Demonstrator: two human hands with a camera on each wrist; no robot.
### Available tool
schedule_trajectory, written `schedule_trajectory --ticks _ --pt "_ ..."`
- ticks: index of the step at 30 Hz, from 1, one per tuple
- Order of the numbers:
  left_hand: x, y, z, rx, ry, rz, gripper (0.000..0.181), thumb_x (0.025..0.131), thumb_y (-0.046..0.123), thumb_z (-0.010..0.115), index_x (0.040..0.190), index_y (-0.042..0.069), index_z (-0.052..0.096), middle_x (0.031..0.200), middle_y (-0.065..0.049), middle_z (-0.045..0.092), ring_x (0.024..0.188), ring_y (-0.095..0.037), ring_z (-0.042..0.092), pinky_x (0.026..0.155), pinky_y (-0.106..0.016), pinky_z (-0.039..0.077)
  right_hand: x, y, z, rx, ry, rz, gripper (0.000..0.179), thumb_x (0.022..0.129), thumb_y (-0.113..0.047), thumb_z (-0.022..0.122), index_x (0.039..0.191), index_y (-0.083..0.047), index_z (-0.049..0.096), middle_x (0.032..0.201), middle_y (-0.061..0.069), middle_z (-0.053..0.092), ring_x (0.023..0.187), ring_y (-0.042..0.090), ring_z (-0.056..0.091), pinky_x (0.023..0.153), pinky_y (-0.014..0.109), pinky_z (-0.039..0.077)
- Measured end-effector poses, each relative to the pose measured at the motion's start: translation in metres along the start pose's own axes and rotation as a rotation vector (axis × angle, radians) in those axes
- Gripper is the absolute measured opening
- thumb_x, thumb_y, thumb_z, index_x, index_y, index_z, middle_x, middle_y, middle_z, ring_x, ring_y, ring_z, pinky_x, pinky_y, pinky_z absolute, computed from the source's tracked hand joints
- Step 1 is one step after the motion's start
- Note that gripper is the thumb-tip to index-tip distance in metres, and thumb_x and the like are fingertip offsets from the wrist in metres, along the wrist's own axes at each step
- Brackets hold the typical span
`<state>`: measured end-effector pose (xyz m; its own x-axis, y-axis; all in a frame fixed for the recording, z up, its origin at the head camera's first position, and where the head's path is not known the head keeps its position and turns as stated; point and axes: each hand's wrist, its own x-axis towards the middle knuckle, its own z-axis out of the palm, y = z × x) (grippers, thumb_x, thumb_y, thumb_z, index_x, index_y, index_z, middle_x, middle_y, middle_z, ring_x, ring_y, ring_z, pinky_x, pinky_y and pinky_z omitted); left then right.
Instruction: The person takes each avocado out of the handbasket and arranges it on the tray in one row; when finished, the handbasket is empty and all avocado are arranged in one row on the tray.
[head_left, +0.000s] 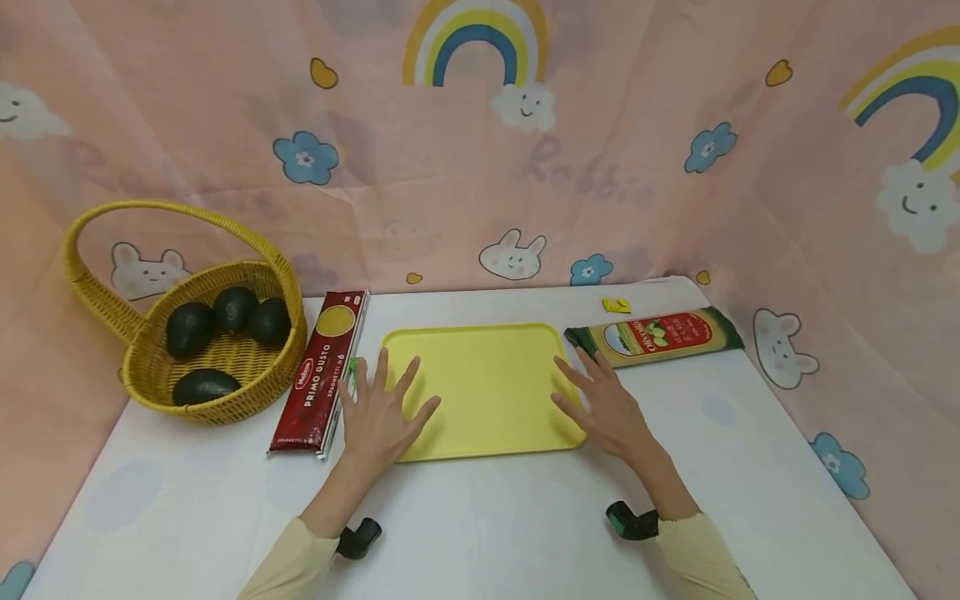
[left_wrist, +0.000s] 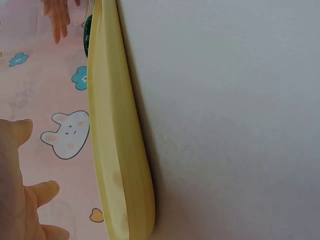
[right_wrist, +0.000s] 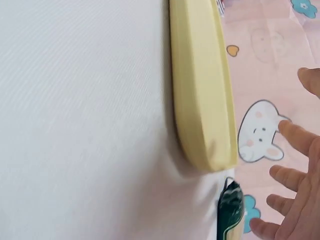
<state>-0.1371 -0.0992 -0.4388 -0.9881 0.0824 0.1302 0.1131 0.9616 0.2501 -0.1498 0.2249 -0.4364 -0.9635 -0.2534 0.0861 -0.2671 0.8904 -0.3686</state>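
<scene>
A yellow rectangular tray (head_left: 487, 392) lies flat on the white table, its near wall filling much of the left wrist view. Over its left edge my left hand (head_left: 378, 421) is spread, fingers apart and holding nothing. My right hand (head_left: 611, 412) hovers by the tray's right edge, fingers also spread and nothing in them. To the left of the left hand is a dark red pack of spaghetti (head_left: 318, 375). Beyond the right hand lies a green and tan pack (head_left: 660, 336) with a red label; its dark green end (right_wrist: 231, 210) shows in the right wrist view.
A yellow wicker basket (head_left: 288, 367) with a tall handle stands at the left, with several avocados (head_left: 205, 387) inside. A small yellow packet (head_left: 617, 305) lies near the back edge. Some green item (head_left: 353, 371) peeks out beside the spaghetti. A pink printed cloth (head_left: 450, 183) encloses the table.
</scene>
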Motion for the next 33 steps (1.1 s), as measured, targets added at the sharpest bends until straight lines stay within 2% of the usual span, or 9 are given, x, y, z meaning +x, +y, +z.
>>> schedule_trajectory --ticks 4,10,15,18,20,23,25,27,33 --pt "-0.005 -0.004 -0.002 0.005 0.052 0.022 0.071 0.088 0.068 0.046 0.146 0.028 0.042 0.155 -0.019 0.024 0.138 -0.049 0.018 0.106 -0.072 0.011 -0.007 0.008 -0.004 0.066 -0.02 0.014 0.058 0.097 -0.041 0.053 0.147 -0.014 0.042 0.154 0.018 0.027 0.14 0.044 0.018 0.092 0.073 0.034" --pt "-0.012 -0.009 -0.005 -0.019 0.119 0.056 0.071 0.088 0.07 0.042 0.145 0.027 0.045 0.153 -0.019 0.029 0.138 -0.049 0.021 0.106 -0.07 0.015 -0.018 0.021 -0.001 0.139 -0.005 -0.002 0.053 0.096 -0.033 0.056 0.143 -0.009 0.046 0.148 0.02 0.037 0.134 0.044 0.029 0.097 0.071 0.031" --pt "-0.019 -0.013 -0.008 -0.022 0.143 0.096 0.067 0.088 0.061 0.051 0.144 0.026 0.046 0.151 -0.019 0.033 0.138 -0.047 0.022 0.106 -0.069 0.018 -0.026 0.029 0.005 0.257 0.008 -0.034 0.049 0.095 -0.026 0.06 0.137 -0.004 0.052 0.144 0.02 0.043 0.13 0.043 0.036 0.099 0.067 0.031" --pt "-0.026 -0.018 -0.009 -0.044 0.162 0.126 0.064 0.087 0.055 0.055 0.143 0.024 0.048 0.149 -0.019 0.037 0.137 -0.047 0.027 0.106 -0.067 0.022 -0.03 0.034 0.009 0.333 0.016 -0.058 0.046 0.093 -0.022 0.063 0.134 -0.004 0.056 0.142 0.017 0.047 0.128 0.037 0.04 0.096 0.058 0.041" --pt "-0.03 -0.023 -0.009 -0.079 0.182 0.144 0.062 0.087 0.051 0.059 0.141 0.023 0.051 0.147 -0.019 0.04 0.135 -0.046 0.031 0.106 -0.066 0.025 -0.031 0.038 0.012 0.362 0.014 -0.075 0.044 0.092 -0.02 0.066 0.132 -0.006 0.058 0.14 0.013 0.05 0.126 0.032 0.042 0.093 0.046 0.047" --pt "-0.035 -0.03 -0.012 -0.127 0.219 0.168 0.057 0.087 0.045 0.062 0.138 0.02 0.055 0.144 -0.018 0.044 0.132 -0.044 0.037 0.105 -0.063 0.03 -0.033 0.042 0.014 0.398 0.006 -0.119 0.043 0.088 -0.017 0.071 0.129 -0.007 0.062 0.137 0.01 0.053 0.123 0.028 0.044 0.087 0.029 0.05" --pt "-0.038 -0.035 -0.016 -0.162 0.232 0.171 0.054 0.087 0.04 0.063 0.136 0.019 0.057 0.143 -0.017 0.046 0.13 -0.042 0.04 0.101 -0.063 0.035 -0.033 0.043 0.015 0.41 -0.007 -0.148 0.043 0.086 -0.017 0.074 0.126 -0.008 0.064 0.136 0.01 0.054 0.119 0.027 0.046 0.084 0.023 0.048" --pt "-0.04 -0.04 -0.022 -0.195 0.229 0.161 0.052 0.088 0.037 0.064 0.136 0.018 0.057 0.143 -0.015 0.047 0.13 -0.041 0.042 0.098 -0.063 0.038 -0.032 0.044 0.015 0.411 -0.018 -0.168 0.044 0.083 -0.019 0.076 0.124 -0.008 0.065 0.134 0.01 0.055 0.115 0.027 0.049 0.081 0.022 0.049" --pt "-0.04 -0.059 -0.046 -0.309 0.219 0.066 0.048 0.09 0.026 0.064 0.136 0.014 0.057 0.141 -0.012 0.049 0.128 -0.037 0.044 0.091 -0.064 0.043 -0.023 0.045 0.016 0.355 -0.072 -0.198 0.046 0.077 -0.026 0.081 0.117 -0.007 0.069 0.129 0.012 0.058 0.104 0.024 0.056 0.074 0.023 0.052"
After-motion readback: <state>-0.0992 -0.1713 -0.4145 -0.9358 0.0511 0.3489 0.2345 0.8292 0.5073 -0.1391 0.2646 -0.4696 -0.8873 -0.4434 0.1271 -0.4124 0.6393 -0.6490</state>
